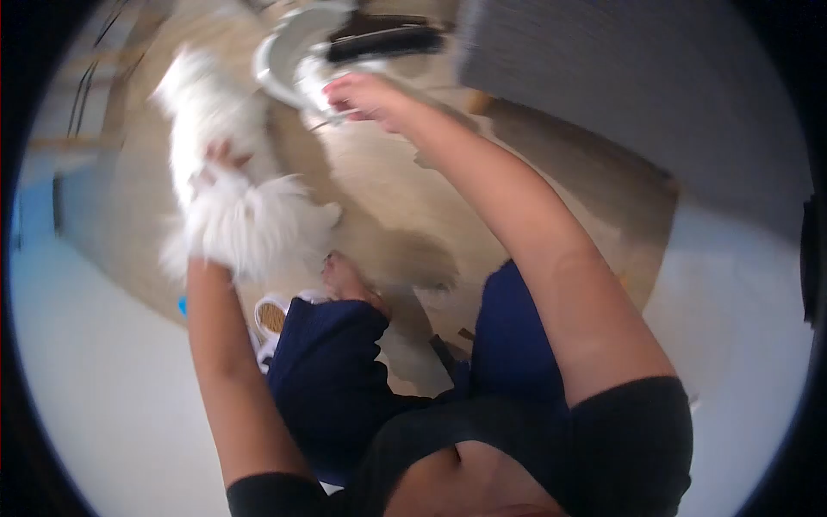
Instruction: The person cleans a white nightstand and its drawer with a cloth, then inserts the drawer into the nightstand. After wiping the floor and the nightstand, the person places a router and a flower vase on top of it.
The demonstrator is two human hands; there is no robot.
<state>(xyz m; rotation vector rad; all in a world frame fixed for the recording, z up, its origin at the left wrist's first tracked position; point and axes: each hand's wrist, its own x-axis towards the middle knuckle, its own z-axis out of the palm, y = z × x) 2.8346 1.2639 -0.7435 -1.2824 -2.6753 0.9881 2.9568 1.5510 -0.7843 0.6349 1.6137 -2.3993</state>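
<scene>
A fluffy white animal (pixel 215 112) stands on the floor at the upper left, its head away from me and its long-haired tail towards me. My left hand (pixel 226 162) rests on its back near the tail, partly covered by the fur, with fingers showing apart. Up at the top centre, my right hand (pixel 366 96) is closed round something thin that I cannot make out, blurred by motion. Just beyond that hand is a whitish bin (pixel 280 56) with white material at its side. A black object (pixel 385 43) lies across the bin's right side.
A grey sofa-like piece (pixel 603 69) with a wooden foot fills the upper right. My bare foot (pixel 349 280) is on the tan floor (pixel 370 172). Left of my knee sits a white bowl holding brown pieces (pixel 271 317). A small blue thing (pixel 183 305) lies at the left.
</scene>
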